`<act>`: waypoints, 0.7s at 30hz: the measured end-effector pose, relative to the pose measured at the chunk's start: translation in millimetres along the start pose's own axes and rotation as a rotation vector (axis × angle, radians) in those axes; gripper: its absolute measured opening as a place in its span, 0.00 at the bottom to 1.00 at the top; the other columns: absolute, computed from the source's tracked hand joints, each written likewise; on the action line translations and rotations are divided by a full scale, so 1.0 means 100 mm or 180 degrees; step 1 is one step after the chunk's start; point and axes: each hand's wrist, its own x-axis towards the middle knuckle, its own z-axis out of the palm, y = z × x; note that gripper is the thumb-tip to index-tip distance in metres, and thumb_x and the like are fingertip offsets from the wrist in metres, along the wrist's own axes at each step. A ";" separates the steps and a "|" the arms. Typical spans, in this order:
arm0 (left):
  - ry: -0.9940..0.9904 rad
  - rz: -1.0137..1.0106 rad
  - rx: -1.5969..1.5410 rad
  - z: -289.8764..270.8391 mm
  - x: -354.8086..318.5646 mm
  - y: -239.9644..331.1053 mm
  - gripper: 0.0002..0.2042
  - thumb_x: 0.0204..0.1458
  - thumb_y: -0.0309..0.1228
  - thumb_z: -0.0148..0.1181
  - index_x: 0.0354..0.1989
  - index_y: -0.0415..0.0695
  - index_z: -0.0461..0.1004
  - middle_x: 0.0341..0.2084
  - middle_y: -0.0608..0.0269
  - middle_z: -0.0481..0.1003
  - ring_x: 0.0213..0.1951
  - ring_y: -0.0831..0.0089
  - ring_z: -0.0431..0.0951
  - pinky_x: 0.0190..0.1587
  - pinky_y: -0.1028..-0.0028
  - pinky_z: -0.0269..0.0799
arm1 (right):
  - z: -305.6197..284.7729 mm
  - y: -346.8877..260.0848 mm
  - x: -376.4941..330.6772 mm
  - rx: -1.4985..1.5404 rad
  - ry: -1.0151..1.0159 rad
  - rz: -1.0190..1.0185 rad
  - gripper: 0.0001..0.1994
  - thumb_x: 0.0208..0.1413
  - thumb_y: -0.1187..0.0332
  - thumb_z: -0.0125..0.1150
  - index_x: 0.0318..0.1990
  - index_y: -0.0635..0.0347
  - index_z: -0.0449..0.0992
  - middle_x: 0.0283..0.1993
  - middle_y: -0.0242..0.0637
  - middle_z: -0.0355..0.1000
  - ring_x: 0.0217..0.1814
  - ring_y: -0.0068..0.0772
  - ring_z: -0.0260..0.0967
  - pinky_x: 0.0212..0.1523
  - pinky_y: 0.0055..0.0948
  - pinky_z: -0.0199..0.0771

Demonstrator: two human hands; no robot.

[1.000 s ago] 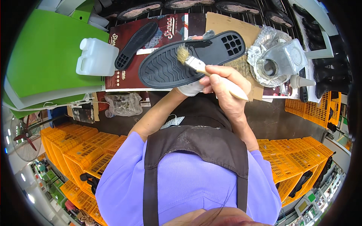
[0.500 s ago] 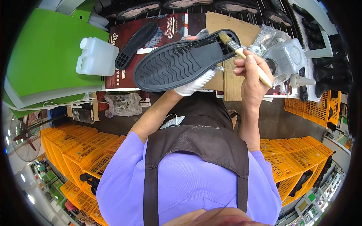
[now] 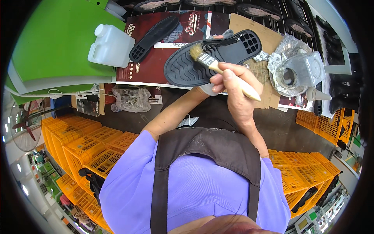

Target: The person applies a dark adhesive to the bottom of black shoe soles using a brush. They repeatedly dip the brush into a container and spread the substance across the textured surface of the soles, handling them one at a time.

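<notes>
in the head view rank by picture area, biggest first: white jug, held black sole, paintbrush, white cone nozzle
1. held black sole
2. white jug
3. paintbrush, partly covered by fingers
4. white cone nozzle

Most of the left hand (image 3: 207, 89) is hidden from me beneath the black sole (image 3: 182, 72). Toward twelve o'clock the upper edge crops the dark footwear (image 3: 210, 2); around eight, distant clutter (image 3: 44, 167) is too small to make out.
</notes>
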 end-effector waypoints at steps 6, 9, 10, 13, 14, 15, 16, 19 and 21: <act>-0.0561 -0.0685 0.0339 -0.08 -0.06 -0.02 0.27 0.43 0.32 0.65 0.51 0.46 0.58 0.41 0.61 0.68 0.41 0.74 0.70 0.46 0.74 0.67 | 0.11 -0.07 -0.01 -0.0198 -0.0361 0.0165 0.09 0.56 0.74 0.51 0.41 0.71 0.72 0.28 0.41 0.74 0.25 0.21 0.70 0.28 0.17 0.72; -0.0595 -0.0704 0.0594 -0.09 -0.10 0.02 0.25 0.43 0.32 0.64 0.49 0.46 0.60 0.39 0.62 0.68 0.41 0.74 0.70 0.45 0.74 0.67 | 0.09 -0.08 0.01 -0.0154 -0.0397 0.0077 0.08 0.55 0.75 0.53 0.40 0.70 0.73 0.27 0.38 0.75 0.26 0.18 0.71 0.28 0.15 0.72; -0.0582 -0.0672 0.0698 -0.09 -0.11 0.03 0.24 0.43 0.32 0.64 0.48 0.46 0.60 0.39 0.62 0.68 0.40 0.74 0.70 0.45 0.74 0.67 | 0.08 -0.07 0.00 -0.0145 -0.0410 0.0045 0.08 0.55 0.75 0.53 0.40 0.70 0.73 0.28 0.38 0.75 0.26 0.18 0.71 0.28 0.15 0.72; -0.0491 -0.0422 0.1138 -0.09 -0.13 0.09 0.22 0.43 0.32 0.64 0.46 0.46 0.62 0.38 0.63 0.68 0.40 0.75 0.69 0.45 0.74 0.67 | 0.06 -0.09 0.00 -0.0103 -0.0407 0.0022 0.08 0.54 0.76 0.53 0.40 0.70 0.73 0.28 0.39 0.75 0.26 0.18 0.71 0.28 0.15 0.72; -0.0470 -0.0313 0.1329 -0.08 -0.14 0.11 0.21 0.43 0.32 0.64 0.45 0.46 0.62 0.38 0.63 0.68 0.40 0.75 0.69 0.44 0.74 0.67 | 0.06 -0.11 0.00 -0.0090 -0.0392 0.0024 0.08 0.54 0.76 0.53 0.40 0.71 0.73 0.28 0.39 0.75 0.26 0.18 0.71 0.28 0.15 0.72; -0.0469 -0.0219 0.1541 -0.07 -0.16 0.12 0.21 0.43 0.32 0.64 0.45 0.45 0.63 0.37 0.64 0.68 0.40 0.75 0.69 0.44 0.74 0.67 | 0.05 -0.12 0.01 -0.0088 -0.0385 -0.0034 0.08 0.54 0.76 0.53 0.40 0.71 0.73 0.28 0.39 0.75 0.26 0.18 0.71 0.28 0.15 0.72; -0.0517 -0.0159 0.1823 -0.07 -0.16 0.14 0.20 0.43 0.32 0.64 0.44 0.45 0.64 0.37 0.64 0.68 0.39 0.75 0.69 0.44 0.74 0.67 | 0.03 -0.13 0.03 -0.0080 -0.0375 -0.0102 0.08 0.54 0.76 0.53 0.40 0.71 0.73 0.28 0.39 0.75 0.26 0.19 0.71 0.28 0.15 0.72; -0.0856 -0.0116 0.2841 -0.11 -0.20 0.22 0.18 0.43 0.32 0.63 0.42 0.45 0.65 0.36 0.65 0.68 0.39 0.75 0.69 0.43 0.73 0.67 | -0.01 -0.17 0.09 -0.0008 -0.0324 -0.0172 0.08 0.54 0.76 0.53 0.40 0.71 0.73 0.28 0.40 0.75 0.26 0.19 0.71 0.28 0.16 0.72; -0.1060 -0.0083 0.3404 -0.12 -0.23 0.28 0.17 0.43 0.33 0.63 0.41 0.45 0.66 0.35 0.65 0.68 0.38 0.75 0.69 0.43 0.73 0.67 | -0.05 -0.17 0.14 0.0043 -0.0312 -0.0290 0.08 0.54 0.76 0.53 0.40 0.71 0.73 0.28 0.41 0.74 0.26 0.19 0.71 0.28 0.16 0.72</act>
